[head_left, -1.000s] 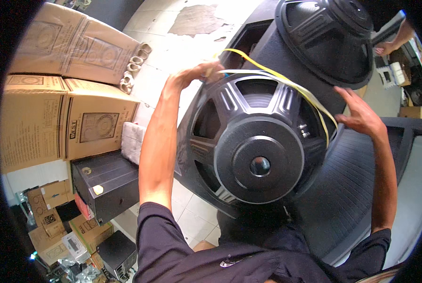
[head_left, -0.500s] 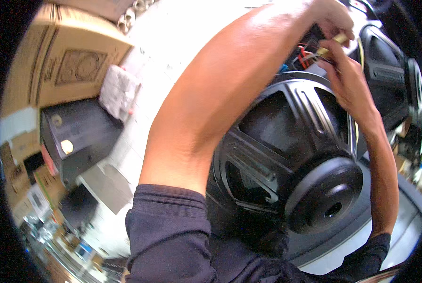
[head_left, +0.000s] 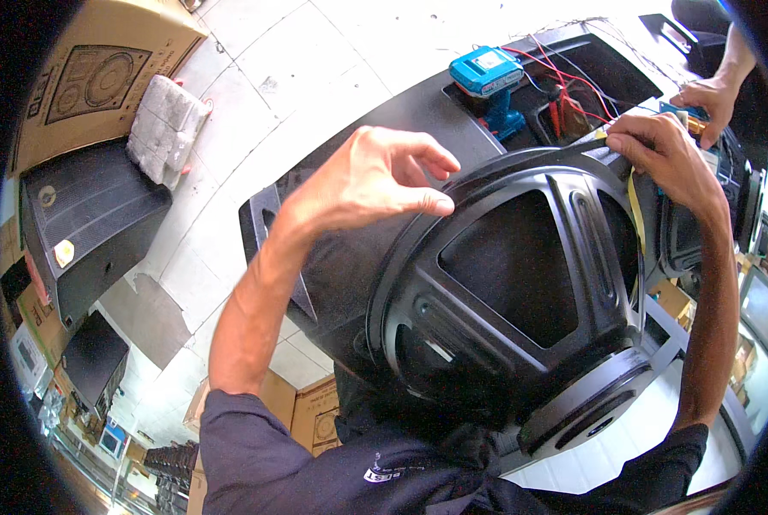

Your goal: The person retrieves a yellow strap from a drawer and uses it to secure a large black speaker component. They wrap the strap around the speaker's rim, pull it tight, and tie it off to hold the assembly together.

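Observation:
A large black speaker driver (head_left: 465, 296), its ribbed frame and round magnet toward me, leans over the black cabinet (head_left: 350, 249). My left hand (head_left: 388, 176) hovers by the driver's upper left rim, fingers curved and apart, holding nothing. At the upper right rim, my right hand (head_left: 671, 154) has its fingers pressed together. A thin yellow strip (head_left: 635, 210) runs down from beneath it; whether the fingers grip the strip or the rim is hidden. Red wires (head_left: 573, 81) lead toward those fingertips. Beyond the driver stands a teal cordless tool (head_left: 500, 112), battery end up.
Another person's hand (head_left: 714, 103) is close to my right hand, at a blue and yellow thing. A second black driver (head_left: 697, 215) sits at the right. Leftward are a cardboard box (head_left: 101, 77), a whitish block (head_left: 165, 129) and a black speaker cabinet (head_left: 92, 232) on the tiled floor.
My left arm has drawn back from the upper right, and its hand is now apart from the right one. The view has shifted; the teal tool and another person's hand now show.

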